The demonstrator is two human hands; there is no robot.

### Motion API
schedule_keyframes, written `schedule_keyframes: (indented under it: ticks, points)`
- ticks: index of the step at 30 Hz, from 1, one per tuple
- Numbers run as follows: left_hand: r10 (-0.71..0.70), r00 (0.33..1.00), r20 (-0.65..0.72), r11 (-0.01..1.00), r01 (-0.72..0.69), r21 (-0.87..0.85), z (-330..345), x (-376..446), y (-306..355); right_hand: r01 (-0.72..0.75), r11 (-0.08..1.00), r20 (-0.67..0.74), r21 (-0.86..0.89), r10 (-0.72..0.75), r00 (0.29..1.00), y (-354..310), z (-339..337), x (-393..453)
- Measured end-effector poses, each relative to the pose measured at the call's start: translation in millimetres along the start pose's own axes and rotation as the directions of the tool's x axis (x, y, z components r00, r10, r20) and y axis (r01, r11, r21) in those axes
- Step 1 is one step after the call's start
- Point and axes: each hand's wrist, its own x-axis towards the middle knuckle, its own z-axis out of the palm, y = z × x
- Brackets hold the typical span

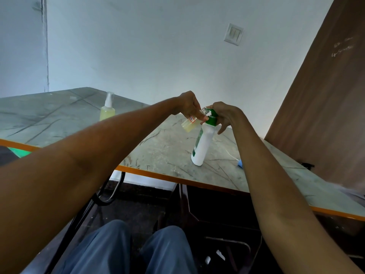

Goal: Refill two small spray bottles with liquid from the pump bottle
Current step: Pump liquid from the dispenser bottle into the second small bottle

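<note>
Near the table's (162, 176) front edge, the left hand (189, 104) pinches a small, light, maybe slippery open bottle (189, 124) around its middle, tipped to the spout, while the right hand (223, 113) presses the pump bottle's (202, 147) green top with curled fingers.

The desk (167, 151) has a smooth, marble-patterned matt top with an orange edge strip. The pump bottle (202, 147) is opaque white plastic with a glossy green pump; both spray bottles (107, 112) look like clear plastic.
</note>
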Motion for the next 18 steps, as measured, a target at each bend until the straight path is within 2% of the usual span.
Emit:
schedule_keyframes:
  ticks: [9,13,18]
  points:
    - [0.003,1.0,-0.009,1.0,-0.003,0.009,-2,0,1,-0.008,1.0,0.01,0.023,0.008,1.0,-2,-1,4]
    - [0.01,1.0,0.0,1.0,-0.01,-0.003,2,0,-4,0.006,1.0,0.022,-0.02,-0.005,1.0,3,1,11]
    - [0.012,1.0,-0.019,1.0,-0.012,-0.016,2,0,-3,-0.005,1.0,-0.012,0.008,0.005,1.0,-1,0,7]
